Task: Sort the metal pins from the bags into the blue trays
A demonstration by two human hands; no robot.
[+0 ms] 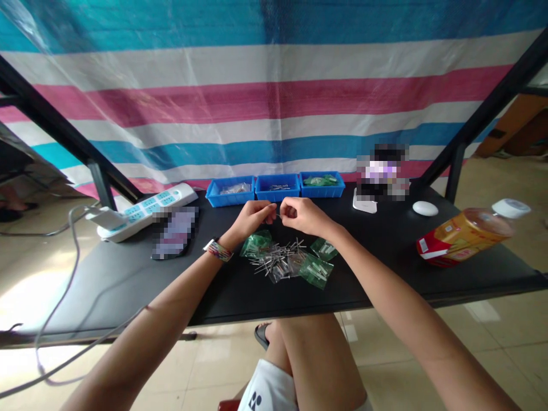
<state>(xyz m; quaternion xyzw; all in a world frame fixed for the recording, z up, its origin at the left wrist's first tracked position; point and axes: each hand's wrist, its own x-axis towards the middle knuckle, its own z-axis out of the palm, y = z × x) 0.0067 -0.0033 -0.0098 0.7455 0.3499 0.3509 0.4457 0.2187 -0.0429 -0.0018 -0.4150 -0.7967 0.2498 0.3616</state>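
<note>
Both hands meet above the black tabletop, just in front of the blue bins. My left hand [252, 218], with a band at the wrist, is closed in a pinch. Close beside it, my right hand [306, 217] is also pinched shut. A thin sliver shows between the fingertips, too small to name. Below the hands lies a loose pile of thin metal pins [278, 258]. Around the pile are a green plastic bag [257, 244] near my left wrist and a green bag of pale pieces [317, 270] at the right, with another green bag [324, 249] behind it.
Three blue bins, left [231, 198], middle [277, 194] and right [322, 191], hold small parts. A power strip [148, 211] and a blurred phone-like item [175, 233] lie left. At right are a white oval object [425, 209] and a drink bottle [466, 235]. Striped sheeting [274, 97] hangs behind.
</note>
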